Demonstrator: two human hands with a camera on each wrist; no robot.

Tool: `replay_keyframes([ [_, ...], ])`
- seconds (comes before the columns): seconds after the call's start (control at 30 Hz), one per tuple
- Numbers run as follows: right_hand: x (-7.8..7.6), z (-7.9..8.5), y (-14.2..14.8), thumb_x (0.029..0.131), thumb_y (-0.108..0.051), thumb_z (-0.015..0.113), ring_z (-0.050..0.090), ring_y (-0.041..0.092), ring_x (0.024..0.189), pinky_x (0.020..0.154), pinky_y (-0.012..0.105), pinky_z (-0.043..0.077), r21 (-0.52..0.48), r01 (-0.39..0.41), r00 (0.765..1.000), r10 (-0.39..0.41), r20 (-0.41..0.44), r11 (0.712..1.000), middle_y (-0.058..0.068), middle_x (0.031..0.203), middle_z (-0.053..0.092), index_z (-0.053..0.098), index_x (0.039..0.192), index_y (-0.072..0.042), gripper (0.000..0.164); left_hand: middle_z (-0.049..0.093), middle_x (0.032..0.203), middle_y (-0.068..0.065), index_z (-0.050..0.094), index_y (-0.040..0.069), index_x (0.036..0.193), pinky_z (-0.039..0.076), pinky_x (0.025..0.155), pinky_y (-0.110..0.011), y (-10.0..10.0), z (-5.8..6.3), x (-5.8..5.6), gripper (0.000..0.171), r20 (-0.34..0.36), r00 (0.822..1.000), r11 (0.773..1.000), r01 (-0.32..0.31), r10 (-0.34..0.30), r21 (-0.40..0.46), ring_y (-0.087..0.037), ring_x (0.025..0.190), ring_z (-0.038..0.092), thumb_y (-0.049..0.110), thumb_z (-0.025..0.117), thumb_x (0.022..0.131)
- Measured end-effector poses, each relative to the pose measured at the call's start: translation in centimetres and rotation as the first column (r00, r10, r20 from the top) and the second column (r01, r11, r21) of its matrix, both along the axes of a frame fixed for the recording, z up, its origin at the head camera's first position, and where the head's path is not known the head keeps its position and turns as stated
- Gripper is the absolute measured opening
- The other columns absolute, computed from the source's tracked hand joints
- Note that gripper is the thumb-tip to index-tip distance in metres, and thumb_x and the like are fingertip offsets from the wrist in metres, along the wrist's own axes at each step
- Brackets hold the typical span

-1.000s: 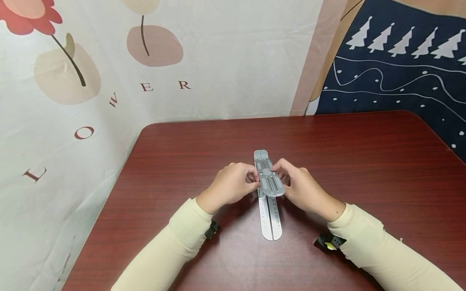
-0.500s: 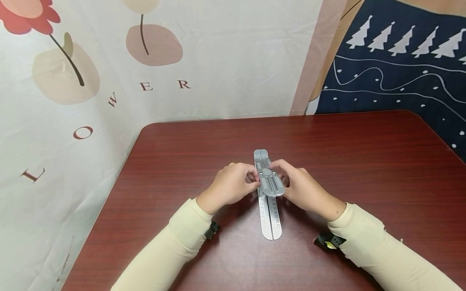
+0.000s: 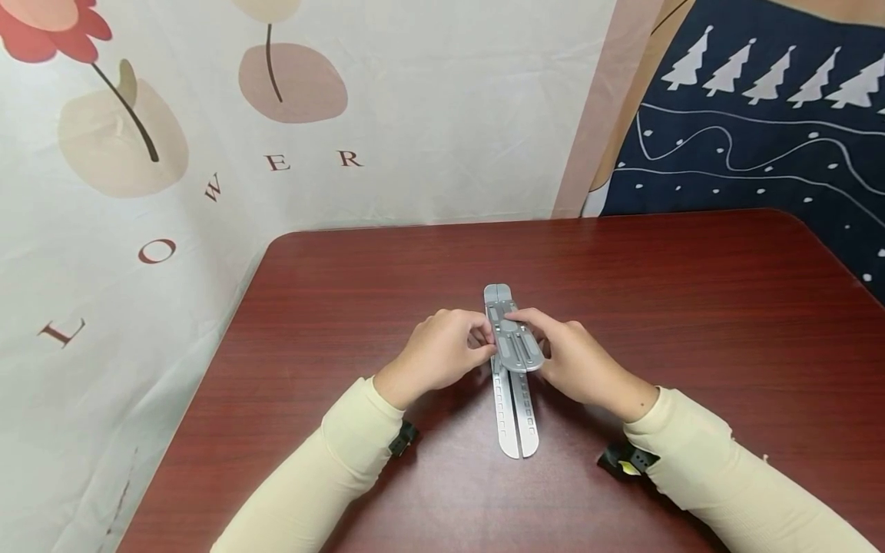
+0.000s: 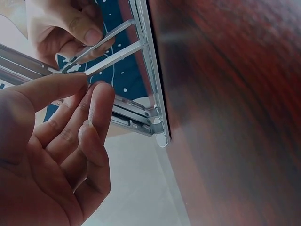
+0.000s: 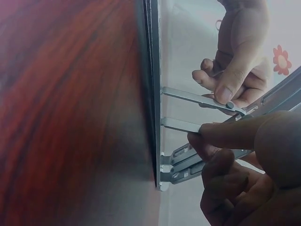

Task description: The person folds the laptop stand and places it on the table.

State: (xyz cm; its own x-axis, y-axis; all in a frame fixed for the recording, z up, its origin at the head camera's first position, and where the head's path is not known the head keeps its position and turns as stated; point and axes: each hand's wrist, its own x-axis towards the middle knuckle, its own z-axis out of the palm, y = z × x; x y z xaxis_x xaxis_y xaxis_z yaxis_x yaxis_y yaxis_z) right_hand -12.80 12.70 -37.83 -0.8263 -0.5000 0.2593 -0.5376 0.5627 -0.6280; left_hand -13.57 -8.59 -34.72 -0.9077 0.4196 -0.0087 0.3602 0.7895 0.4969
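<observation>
A silver folding laptop stand [image 3: 513, 353] stands on the table, its grey top arms raised at a slant over the flat base rails [image 3: 517, 430]. From the left side, my left hand [image 3: 445, 349] pinches a thin metal support strut [image 5: 188, 95] between thumb and fingers. On the opposite side my right hand [image 3: 581, 361] has its thumb and curled fingers at the end of the other strut [image 5: 181, 125], and its index finger reaches over the top arms. Seen from the left wrist, both struts run from the fingers to the base [image 4: 151, 70]. Hinges [image 4: 153, 120] join arms and base at the far end.
The dark red wooden table [image 3: 691, 307] has rounded far corners. Behind it hangs a white cloth [image 3: 442, 115] with flowers and letters. A navy cloth [image 3: 747, 169] with white trees hangs at the right. Cameras are strapped below both cuffs.
My right index finger has slid slightly left, further over the top of the stand. The left hand keeps its place. The head view has shifted very slightly.
</observation>
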Motion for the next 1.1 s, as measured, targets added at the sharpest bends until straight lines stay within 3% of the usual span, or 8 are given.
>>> replay_keyframes([
  [0.33,0.16,0.33,-0.1,0.071,0.016,0.066,0.065,0.01,0.069,0.063,0.027,0.05,0.013,0.068,0.996,-0.067,-0.065,0.998,0.001,0.081,0.074,0.061,0.126,-0.015,0.063,0.072,0.079,0.014,0.07,0.024,0.083,0.051,0.071,-0.031,0.12,0.27,0.19,0.008,-0.013,1.0,1.0,-0.002,0.002,0.025,0.0,0.073,0.064,0.026,0.075,0.087],
  [0.87,0.23,0.76,0.05,0.073,0.016,0.061,0.047,0.009,0.055,0.051,0.023,0.041,0.005,0.071,0.997,-0.071,-0.028,0.997,0.002,0.074,0.069,0.062,0.129,-0.014,0.063,0.072,0.078,0.013,0.069,0.023,0.083,0.051,0.069,-0.03,0.12,0.35,0.37,0.007,-0.051,0.999,0.999,-0.014,0.015,0.033,-0.001,0.073,0.064,0.025,0.075,0.087],
  [1.1,0.27,0.9,0.12,0.073,0.016,0.062,0.048,0.01,0.055,0.051,0.022,0.041,-0.005,0.07,0.997,-0.07,-0.024,0.998,0.004,0.073,0.07,0.063,0.129,-0.015,0.064,0.072,0.079,0.012,0.069,0.023,0.083,0.051,0.069,-0.029,0.13,0.45,0.48,0.007,-0.059,0.998,0.999,-0.009,0.012,0.039,-0.001,0.074,0.065,0.025,0.075,0.087],
])
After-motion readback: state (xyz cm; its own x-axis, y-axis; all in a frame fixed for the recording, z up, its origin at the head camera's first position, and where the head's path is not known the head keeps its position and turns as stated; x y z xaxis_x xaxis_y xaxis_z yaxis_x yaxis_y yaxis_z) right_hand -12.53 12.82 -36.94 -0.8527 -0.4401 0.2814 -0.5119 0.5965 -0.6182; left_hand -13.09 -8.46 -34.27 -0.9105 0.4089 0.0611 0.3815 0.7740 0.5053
